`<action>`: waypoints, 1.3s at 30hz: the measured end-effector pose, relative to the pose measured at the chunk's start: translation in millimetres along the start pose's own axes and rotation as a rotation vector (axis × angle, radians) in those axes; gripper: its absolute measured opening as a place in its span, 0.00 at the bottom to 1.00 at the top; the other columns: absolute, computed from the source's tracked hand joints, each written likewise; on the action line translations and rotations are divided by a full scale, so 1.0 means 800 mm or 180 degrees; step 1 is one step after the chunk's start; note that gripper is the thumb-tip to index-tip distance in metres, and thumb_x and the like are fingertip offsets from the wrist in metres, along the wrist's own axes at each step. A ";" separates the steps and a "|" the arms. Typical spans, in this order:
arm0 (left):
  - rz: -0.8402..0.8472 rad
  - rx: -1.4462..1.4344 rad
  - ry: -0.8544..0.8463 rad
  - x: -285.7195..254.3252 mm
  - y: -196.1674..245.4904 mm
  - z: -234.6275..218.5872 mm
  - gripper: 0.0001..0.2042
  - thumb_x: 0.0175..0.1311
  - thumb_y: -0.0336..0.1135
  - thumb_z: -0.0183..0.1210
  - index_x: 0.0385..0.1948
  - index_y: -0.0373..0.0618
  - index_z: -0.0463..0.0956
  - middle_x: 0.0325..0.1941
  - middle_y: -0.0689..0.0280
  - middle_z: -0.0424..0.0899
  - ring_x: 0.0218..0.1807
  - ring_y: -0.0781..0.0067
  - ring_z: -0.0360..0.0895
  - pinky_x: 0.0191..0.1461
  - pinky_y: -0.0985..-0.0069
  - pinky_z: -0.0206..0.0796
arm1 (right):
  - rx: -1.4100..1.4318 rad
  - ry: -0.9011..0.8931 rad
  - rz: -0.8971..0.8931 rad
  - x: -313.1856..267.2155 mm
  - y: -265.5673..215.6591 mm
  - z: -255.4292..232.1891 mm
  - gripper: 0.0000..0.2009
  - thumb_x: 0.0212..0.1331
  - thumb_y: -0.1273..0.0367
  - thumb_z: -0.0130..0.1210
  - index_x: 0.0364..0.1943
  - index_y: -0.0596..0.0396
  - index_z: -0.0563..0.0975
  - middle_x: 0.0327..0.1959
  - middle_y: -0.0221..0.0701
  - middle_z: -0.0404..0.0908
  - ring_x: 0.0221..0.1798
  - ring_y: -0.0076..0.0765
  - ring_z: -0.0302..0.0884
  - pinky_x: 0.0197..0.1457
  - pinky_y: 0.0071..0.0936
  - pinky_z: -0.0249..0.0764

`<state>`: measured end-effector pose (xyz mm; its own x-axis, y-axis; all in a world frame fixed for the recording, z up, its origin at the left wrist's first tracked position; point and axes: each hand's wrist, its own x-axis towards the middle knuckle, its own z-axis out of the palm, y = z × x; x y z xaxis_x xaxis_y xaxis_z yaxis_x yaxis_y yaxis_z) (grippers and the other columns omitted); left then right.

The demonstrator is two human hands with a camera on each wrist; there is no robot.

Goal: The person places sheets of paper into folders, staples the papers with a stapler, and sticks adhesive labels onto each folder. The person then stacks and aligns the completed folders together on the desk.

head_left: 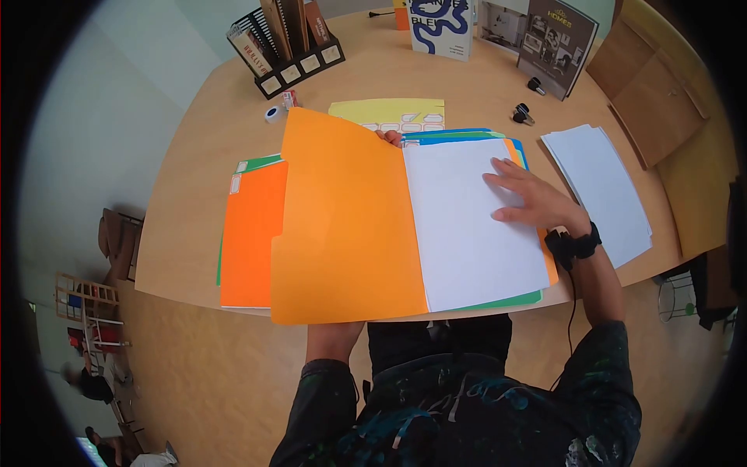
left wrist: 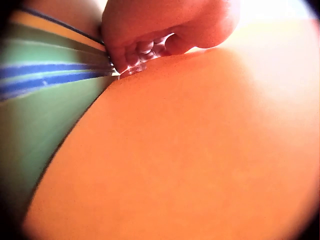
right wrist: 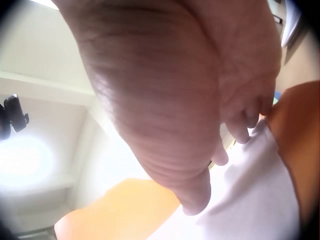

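Observation:
An orange file folder [head_left: 342, 226] lies opened like a book over a stack of coloured folders, its left cover raised. White paper sheets [head_left: 478, 226] fill its right side. My left hand [left wrist: 170, 25] is mostly hidden behind the raised cover in the head view; only its fingertips [head_left: 389, 138] show at the top near the fold. In the left wrist view its fingers curl at the folder's edge and grip it. My right hand [head_left: 537, 198] is spread over the upper right of the white sheets, fingertips right at the paper and thumb apart from the fingers.
Blue and green folders [head_left: 467, 134] stick out beneath. A red-orange folder [head_left: 247, 233] lies at left, a yellow folder [head_left: 389, 113] behind. More white paper [head_left: 603, 191] is at right. Black binder clips [head_left: 523, 115], a tape roll [head_left: 271, 114], a file rack [head_left: 299, 70] and upright books [head_left: 556, 47] stand farther back.

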<state>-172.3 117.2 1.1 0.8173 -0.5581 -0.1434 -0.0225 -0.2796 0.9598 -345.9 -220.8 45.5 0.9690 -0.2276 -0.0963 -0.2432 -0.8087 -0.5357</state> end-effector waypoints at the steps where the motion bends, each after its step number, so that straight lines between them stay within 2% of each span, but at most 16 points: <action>1: 0.0089 0.0456 0.0002 -0.026 -0.005 -0.009 0.17 0.73 0.40 0.58 0.58 0.43 0.75 0.58 0.61 0.80 0.62 0.64 0.78 0.68 0.65 0.72 | -0.0246 -0.0007 -0.0098 0.001 0.010 0.008 0.34 0.64 0.53 0.63 0.72 0.50 0.67 0.80 0.45 0.53 0.84 0.50 0.43 0.82 0.43 0.47; 4: 0.0342 0.1833 0.0017 -0.074 -0.003 -0.028 0.17 0.74 0.40 0.58 0.58 0.43 0.75 0.59 0.61 0.80 0.62 0.65 0.78 0.68 0.65 0.73 | -0.0450 -0.0034 -0.0192 0.002 0.016 0.012 0.38 0.63 0.50 0.63 0.74 0.49 0.65 0.82 0.45 0.49 0.85 0.52 0.38 0.83 0.45 0.43; 5: 0.0330 0.1829 0.0031 -0.075 0.003 -0.026 0.17 0.74 0.40 0.58 0.58 0.43 0.75 0.59 0.61 0.80 0.62 0.65 0.78 0.68 0.65 0.73 | -0.0407 -0.0052 -0.0171 0.002 0.017 0.012 0.39 0.62 0.50 0.64 0.74 0.49 0.65 0.82 0.45 0.48 0.85 0.52 0.37 0.84 0.45 0.41; 9: -0.0421 -0.0996 -0.0229 0.111 0.137 0.083 0.21 0.72 0.42 0.59 0.61 0.41 0.73 0.56 0.64 0.80 0.57 0.74 0.76 0.62 0.75 0.70 | -0.0369 -0.0081 -0.0245 0.002 0.021 0.013 0.38 0.63 0.50 0.63 0.74 0.49 0.65 0.82 0.45 0.47 0.85 0.52 0.37 0.83 0.46 0.41; 11: -0.0775 -0.2397 -0.0350 0.125 0.155 0.092 0.23 0.72 0.42 0.60 0.63 0.40 0.72 0.54 0.66 0.80 0.55 0.79 0.75 0.59 0.80 0.69 | -0.0278 0.0078 -0.0296 -0.002 0.019 0.014 0.36 0.64 0.49 0.61 0.72 0.52 0.67 0.81 0.47 0.51 0.84 0.55 0.41 0.83 0.47 0.42; 12: 0.1218 -0.1300 -0.0963 0.209 0.062 0.112 0.25 0.68 0.42 0.65 0.61 0.38 0.73 0.57 0.62 0.79 0.57 0.73 0.75 0.63 0.75 0.67 | -0.0264 0.0069 -0.0299 -0.005 0.012 0.009 0.36 0.64 0.49 0.61 0.72 0.52 0.67 0.81 0.47 0.51 0.84 0.55 0.41 0.83 0.47 0.42; 14: 0.1683 -0.0955 -0.0776 0.200 0.062 0.118 0.25 0.65 0.41 0.67 0.59 0.36 0.73 0.55 0.60 0.79 0.58 0.73 0.75 0.61 0.73 0.68 | 0.1249 -0.0089 -0.0434 -0.012 -0.004 -0.002 0.39 0.65 0.48 0.59 0.74 0.54 0.62 0.80 0.47 0.51 0.83 0.54 0.42 0.83 0.47 0.43; 18: 0.1331 -0.0941 -0.0598 0.203 0.047 0.122 0.25 0.63 0.35 0.69 0.60 0.35 0.73 0.54 0.59 0.82 0.56 0.72 0.78 0.55 0.74 0.74 | 0.1695 0.0069 -0.0178 -0.011 0.017 0.013 0.47 0.64 0.44 0.58 0.78 0.58 0.50 0.82 0.45 0.46 0.84 0.49 0.41 0.81 0.44 0.47; 21: 0.0940 -0.0243 -0.0614 0.215 0.043 0.111 0.25 0.63 0.32 0.66 0.61 0.34 0.72 0.52 0.59 0.83 0.52 0.72 0.81 0.53 0.75 0.75 | 0.1737 0.0065 -0.0125 -0.009 0.019 0.018 0.49 0.63 0.43 0.59 0.78 0.58 0.50 0.82 0.45 0.46 0.84 0.49 0.41 0.82 0.45 0.45; 23: 0.0844 -0.0529 -0.0929 0.222 0.037 0.108 0.24 0.60 0.31 0.65 0.59 0.37 0.71 0.46 0.60 0.83 0.44 0.72 0.81 0.49 0.75 0.75 | 0.1786 0.0103 -0.0095 -0.009 0.023 0.022 0.49 0.63 0.43 0.60 0.78 0.58 0.50 0.82 0.44 0.46 0.84 0.49 0.41 0.82 0.46 0.44; 29: 0.0833 -0.0378 -0.1490 0.214 0.044 0.094 0.26 0.62 0.27 0.64 0.63 0.40 0.67 0.48 0.62 0.84 0.46 0.75 0.83 0.51 0.76 0.76 | 0.1863 0.0064 -0.0166 -0.011 0.046 0.029 0.50 0.63 0.42 0.59 0.78 0.58 0.48 0.83 0.44 0.44 0.84 0.49 0.38 0.83 0.45 0.41; 31: 0.0720 -0.0482 -0.1591 0.216 0.042 0.091 0.26 0.62 0.26 0.64 0.63 0.40 0.67 0.48 0.62 0.84 0.47 0.75 0.83 0.52 0.76 0.76 | 0.1240 0.0365 -0.0629 -0.010 0.046 0.025 0.39 0.66 0.51 0.60 0.74 0.56 0.60 0.77 0.46 0.60 0.79 0.47 0.55 0.80 0.43 0.53; 32: 0.0599 -0.0571 -0.1683 0.217 0.042 0.090 0.27 0.62 0.25 0.64 0.64 0.41 0.66 0.48 0.62 0.84 0.48 0.75 0.83 0.52 0.76 0.76 | 0.1228 0.0377 -0.0628 -0.012 0.047 0.013 0.39 0.66 0.51 0.60 0.74 0.56 0.60 0.77 0.46 0.60 0.79 0.47 0.55 0.80 0.43 0.53; 34: 0.0578 -0.0558 -0.1680 0.214 0.044 0.090 0.27 0.62 0.24 0.63 0.64 0.41 0.65 0.48 0.61 0.85 0.48 0.74 0.83 0.53 0.75 0.75 | 0.0484 0.0061 0.0269 -0.010 0.022 -0.031 0.26 0.66 0.59 0.59 0.65 0.58 0.73 0.64 0.45 0.78 0.66 0.43 0.74 0.71 0.37 0.66; 36: 0.0541 -0.0534 -0.1676 0.209 0.051 0.087 0.28 0.62 0.23 0.63 0.65 0.41 0.65 0.48 0.61 0.85 0.48 0.74 0.83 0.54 0.75 0.75 | 0.0416 0.1105 -0.0061 0.009 0.047 -0.051 0.18 0.66 0.64 0.59 0.55 0.61 0.80 0.51 0.40 0.86 0.53 0.34 0.83 0.60 0.32 0.75; 39: 0.0409 -0.0442 -0.1782 0.204 0.059 0.088 0.29 0.62 0.22 0.63 0.65 0.41 0.64 0.49 0.61 0.85 0.48 0.74 0.83 0.54 0.75 0.75 | 0.0531 0.1612 0.0130 0.054 0.064 -0.084 0.17 0.65 0.65 0.58 0.54 0.60 0.80 0.50 0.41 0.86 0.51 0.32 0.83 0.55 0.32 0.77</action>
<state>-80.7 -41.9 6.0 0.3838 -0.9187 -0.0931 0.0053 -0.0987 0.9951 -319.7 -308.2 70.5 0.8062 -0.5238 0.2750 -0.2301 -0.7058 -0.6700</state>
